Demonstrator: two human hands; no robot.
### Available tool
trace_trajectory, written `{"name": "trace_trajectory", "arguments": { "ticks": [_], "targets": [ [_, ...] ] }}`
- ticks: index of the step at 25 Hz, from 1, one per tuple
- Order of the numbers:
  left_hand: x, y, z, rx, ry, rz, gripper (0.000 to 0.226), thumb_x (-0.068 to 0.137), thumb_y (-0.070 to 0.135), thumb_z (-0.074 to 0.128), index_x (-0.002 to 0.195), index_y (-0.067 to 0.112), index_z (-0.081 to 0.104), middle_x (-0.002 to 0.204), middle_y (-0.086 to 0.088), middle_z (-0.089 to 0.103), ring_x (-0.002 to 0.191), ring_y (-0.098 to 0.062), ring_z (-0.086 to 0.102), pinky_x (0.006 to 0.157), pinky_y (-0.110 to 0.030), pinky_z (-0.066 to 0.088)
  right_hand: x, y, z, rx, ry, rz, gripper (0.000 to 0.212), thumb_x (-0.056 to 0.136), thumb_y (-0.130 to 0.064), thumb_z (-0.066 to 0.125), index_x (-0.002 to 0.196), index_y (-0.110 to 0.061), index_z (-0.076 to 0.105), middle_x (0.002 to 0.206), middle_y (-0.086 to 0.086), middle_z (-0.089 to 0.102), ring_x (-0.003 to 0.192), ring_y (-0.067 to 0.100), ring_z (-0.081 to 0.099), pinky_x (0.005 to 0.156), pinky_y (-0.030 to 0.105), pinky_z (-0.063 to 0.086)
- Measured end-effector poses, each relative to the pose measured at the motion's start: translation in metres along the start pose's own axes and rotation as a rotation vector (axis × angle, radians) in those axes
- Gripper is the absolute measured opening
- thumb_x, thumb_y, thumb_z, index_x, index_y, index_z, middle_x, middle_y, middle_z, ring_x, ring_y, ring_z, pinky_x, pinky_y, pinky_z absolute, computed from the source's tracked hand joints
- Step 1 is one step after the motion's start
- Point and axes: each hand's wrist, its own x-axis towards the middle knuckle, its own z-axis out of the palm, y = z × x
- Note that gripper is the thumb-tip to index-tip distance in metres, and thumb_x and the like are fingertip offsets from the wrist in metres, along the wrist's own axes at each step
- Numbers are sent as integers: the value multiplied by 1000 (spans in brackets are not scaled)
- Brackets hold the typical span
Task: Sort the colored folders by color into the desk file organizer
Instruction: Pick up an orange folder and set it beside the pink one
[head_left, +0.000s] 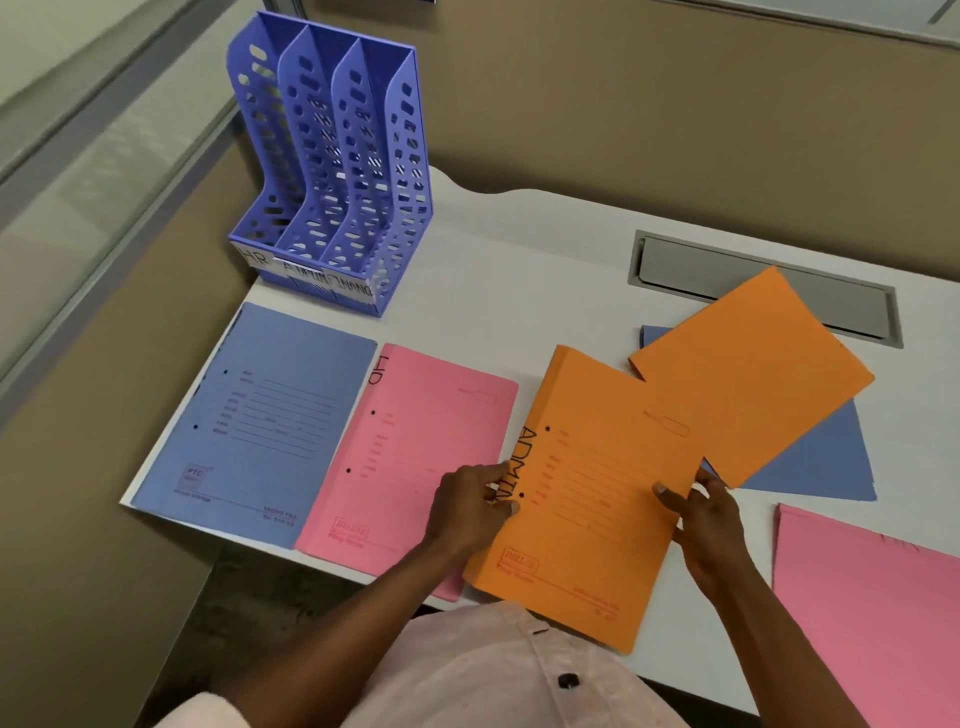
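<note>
Standing empty, blue organizer, folders outside

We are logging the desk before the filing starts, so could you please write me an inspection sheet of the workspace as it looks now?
Surface: white desk, partly bare.
Job's things: purple file organizer at the back left, all slots empty, with handwritten labels on its front; blue folder, pink folder and orange ADMIN folder in a row; second orange folder raised over another blue folder; another pink folder at the right.
Clutter: nothing seen.
Grips: left hand grips the ADMIN folder's left edge; right hand pinches the second orange folder's corner.
Cables: nothing seen; grey cable hatch shut.
Surroundings: tan partition panels.
</note>
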Motion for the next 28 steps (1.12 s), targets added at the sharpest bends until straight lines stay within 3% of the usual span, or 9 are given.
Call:
{"name": "trace_trajectory", "arguments": {
  "ticks": [5, 10, 13, 16, 18, 20, 24, 28],
  "targets": [
    [10, -20, 15, 49, -34, -77, 40, 82, 19, 82, 121, 26, 77, 106, 6, 81, 96, -16, 75, 90, -41, 62, 8, 25, 15, -198, 23, -19, 77, 91, -1, 79, 157, -18, 43, 140, 14, 65, 117, 33, 65, 95, 48, 55],
    [20, -18, 30, 251, -39, -107, 38, 91, 37, 74, 124, 19, 71, 123, -3, 64, 112, -23, 65, 90, -45, 59, 17, 30, 22, -381, 36, -84, 70, 94, -19, 81, 154, -20, 45, 142, 5, 63, 127, 31, 62, 103, 49, 54],
    [18, -19, 38, 432, -46, -117, 35, 94, 42, 68, 116, 16, 65, 121, -6, 55, 115, -26, 58, 86, -45, 58, 21, 31, 28, -620, 63, -95, 75, 93, -29, 81, 155, -11, 43, 149, 13, 55, 135, 37, 57, 109, 54, 52],
    [18, -19, 41, 502, -47, -124, 38, 94, 45, 67, 118, 16, 60, 122, -6, 52, 117, -27, 56, 84, -44, 56, 18, 32, 33, -874, 118, -120, 75, 92, -32, 80, 151, 1, 46, 144, 24, 51, 137, 42, 50, 109, 50, 47],
    [18, -17, 43, 522, -50, -142, 43, 94, 47, 67, 120, 15, 57, 125, -7, 50, 118, -28, 56, 83, -42, 55, 12, 35, 32, -966, 131, -138, 75, 95, -34, 77, 155, -1, 46, 149, 24, 48, 143, 40, 42, 116, 45, 37],
    [16, -13, 46, 547, -36, -147, 51, 93, 48, 68, 126, 14, 52, 128, -8, 48, 120, -29, 55, 81, -42, 54, 4, 38, 27, -924, 124, -164, 72, 97, -31, 75, 158, -4, 46, 153, 23, 44, 144, 38, 40, 120, 42, 34],
    [6, 4, 59, 717, 9, -38, 65, 92, 48, 68, 139, 11, 41, 137, -10, 44, 129, -30, 47, 83, -43, 56, -15, 46, 0, -750, 171, -189, 63, 95, -23, 78, 151, -8, 55, 146, 18, 52, 135, 32, 53, 115, 45, 46],
    [5, 45, 97, 825, -76, 221, 54, 97, 48, 62, 137, 14, 49, 140, -6, 46, 132, -25, 45, 84, -42, 57, -35, 62, -53, -596, 413, -155, 45, 95, -16, 79, 138, -14, 64, 136, 11, 60, 122, 28, 63, 106, 44, 55]
  ]
}}
